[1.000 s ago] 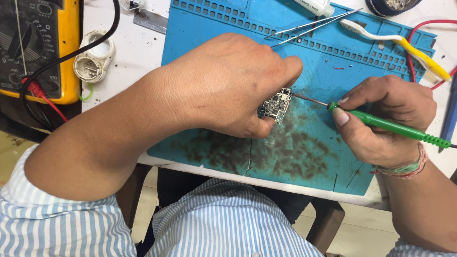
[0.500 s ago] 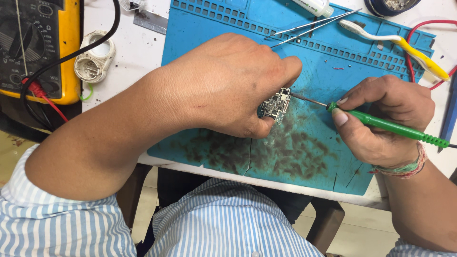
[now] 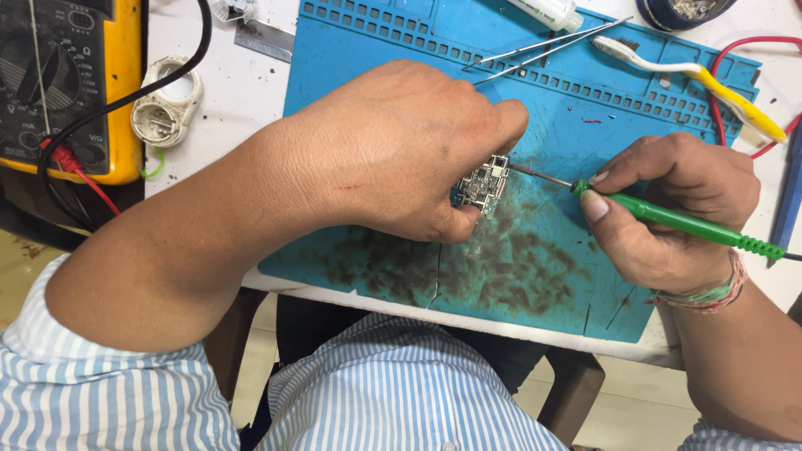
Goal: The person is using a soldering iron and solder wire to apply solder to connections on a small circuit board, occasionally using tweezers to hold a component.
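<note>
Pinched in the left hand: small grey circuit board, held at the middle of the stained blue silicone work mat. Right hand: clasps green-handled probe, its thin metal tip meeting the board's right edge. Far left: yellow multimeter. Far right: metal tweezers.

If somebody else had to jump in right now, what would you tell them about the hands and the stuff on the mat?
Left hand: pinching the small circuit board and holding it on the blue mat.
Right hand: gripping the green-handled iron like a pen, metal tip on the board's right edge.
Nearby: tweezers and a yellow-and-white toothbrush lie at the mat's top; a yellow multimeter sits far left.
Done: the board is held in place with the tip on it.
Left: cannot tell how far the work on the board has got.
</note>
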